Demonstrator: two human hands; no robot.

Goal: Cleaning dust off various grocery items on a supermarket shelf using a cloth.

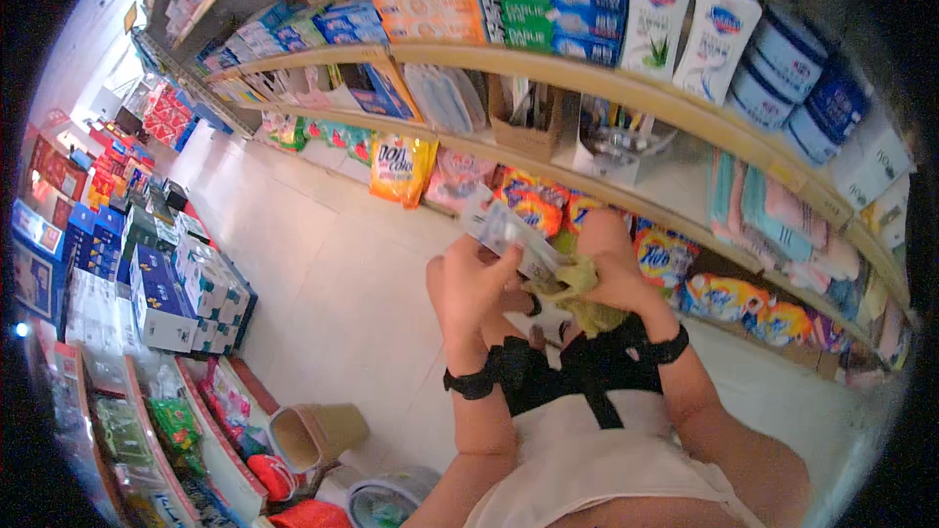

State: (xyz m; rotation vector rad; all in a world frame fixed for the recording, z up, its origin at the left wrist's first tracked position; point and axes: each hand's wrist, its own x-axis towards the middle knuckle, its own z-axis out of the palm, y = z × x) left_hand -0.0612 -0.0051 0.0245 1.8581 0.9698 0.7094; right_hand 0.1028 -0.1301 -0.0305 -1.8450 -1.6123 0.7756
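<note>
My left hand (473,290) grips a slim white package (506,227) with bluish print, tilted in front of my body. Its exact kind is blurred. In my right hand (620,271) is a crumpled yellow-green cloth (594,301), touching the lower end of the package. Both hands are in front of the shelf, above my knees. Behind them, partly hidden, are orange Tide detergent bags (532,198) on the bottom shelf.
Toothpaste boxes (550,11), white bottles (660,15) and blue tubs (777,59) fill the upper shelf (513,51). Folded towels (777,213) lie on the middle one. To the left are stacked cartons (165,301), a brown bin (323,433) and tiled floor (323,271).
</note>
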